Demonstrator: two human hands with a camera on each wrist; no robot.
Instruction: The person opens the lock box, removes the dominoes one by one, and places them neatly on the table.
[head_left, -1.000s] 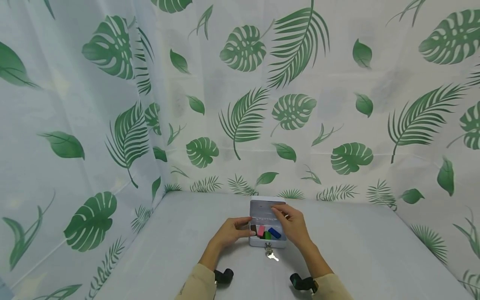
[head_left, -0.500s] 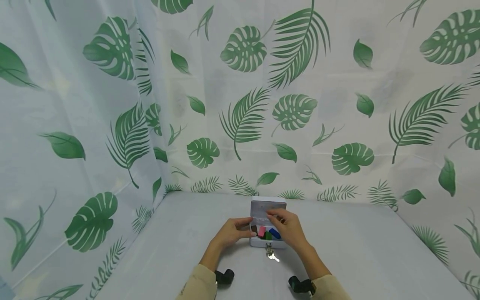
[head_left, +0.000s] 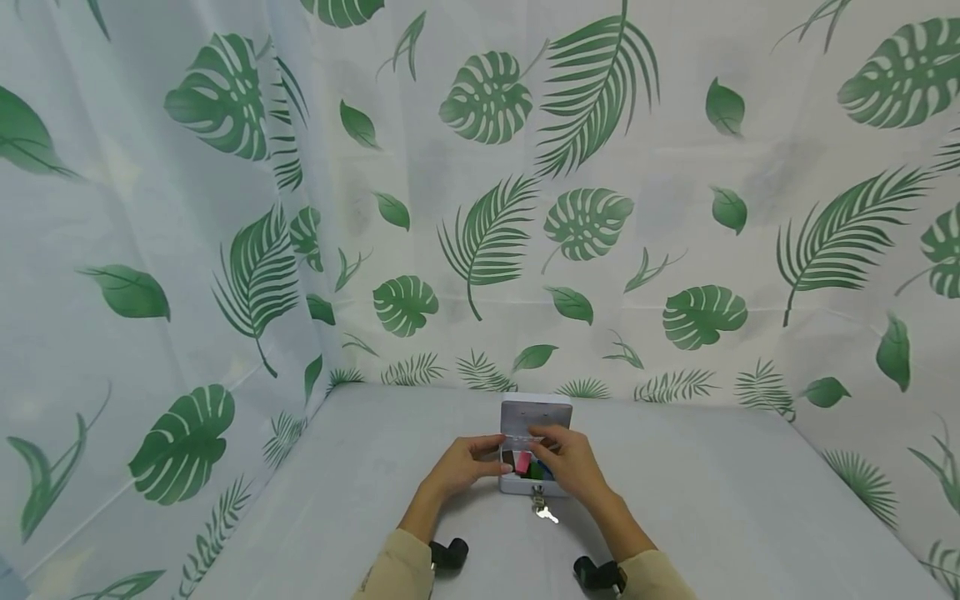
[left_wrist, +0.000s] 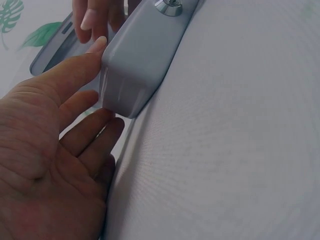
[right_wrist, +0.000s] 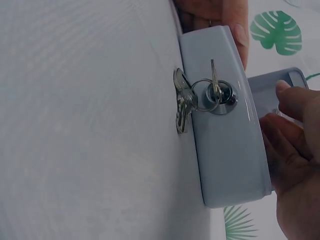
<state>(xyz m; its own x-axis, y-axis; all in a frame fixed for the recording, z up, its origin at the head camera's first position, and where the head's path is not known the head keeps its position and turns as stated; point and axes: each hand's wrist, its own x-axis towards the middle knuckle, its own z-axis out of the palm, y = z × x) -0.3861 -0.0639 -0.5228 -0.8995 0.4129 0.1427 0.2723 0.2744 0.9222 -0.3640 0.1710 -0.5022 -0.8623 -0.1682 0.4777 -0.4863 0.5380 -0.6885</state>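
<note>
Lockable metal box (right_wrist: 227, 155) stands on white-covered table (head_left: 360, 442), lid (head_left: 517, 417) tipped back, presumably for access. Left hand (head_left: 455, 464) grips box's left end, likely steadying it; right hand (head_left: 576, 463) hangs over interior, cannot tell whether grasping anything.

Head view forward-down, wrist views close, sideways, seemingly sharing the lock (left_wrist: 169, 8)
</note>
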